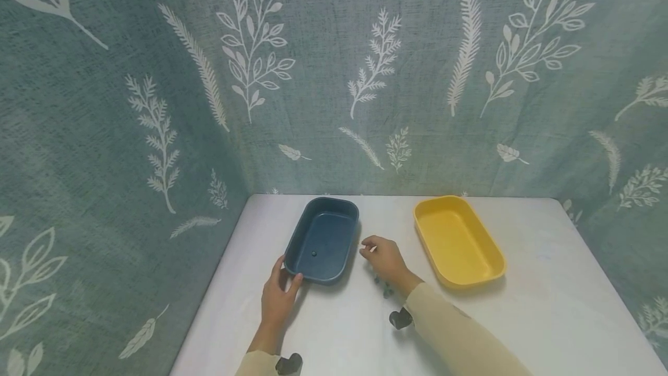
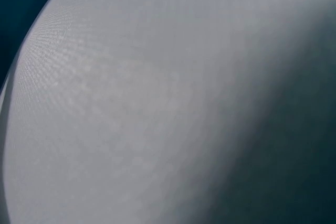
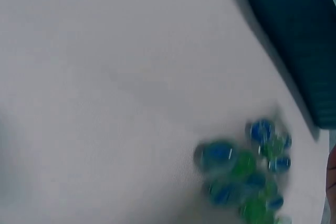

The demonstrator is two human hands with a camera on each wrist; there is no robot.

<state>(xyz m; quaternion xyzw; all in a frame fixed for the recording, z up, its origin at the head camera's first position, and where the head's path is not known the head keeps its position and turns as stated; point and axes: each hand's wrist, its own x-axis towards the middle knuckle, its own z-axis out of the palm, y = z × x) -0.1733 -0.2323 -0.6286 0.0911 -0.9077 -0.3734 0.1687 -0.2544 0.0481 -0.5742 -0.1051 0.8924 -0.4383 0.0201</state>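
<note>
A dark blue tray [image 1: 334, 234] with rounded corners lies on the white table, and one small marble [image 1: 314, 254] sits inside it. My left hand [image 1: 278, 300] holds the tray's near left corner, thumb at the front rim and fingers along the left side. Just right of the tray is my right hand [image 1: 385, 259], its fingers bent, with a gap between thumb and forefinger; I see nothing held there. Several blue and green glass marbles [image 3: 244, 166] lie in a blurred cluster on the table, partly hidden under the right wrist in the head view.
A yellow tray [image 1: 459, 239] stands on the right of the white table [image 1: 543, 318]. Leaf-patterned green cloth [image 1: 323, 74] hangs behind the table and at both sides. The left wrist view shows mostly blurred tabletop and the tray's edge.
</note>
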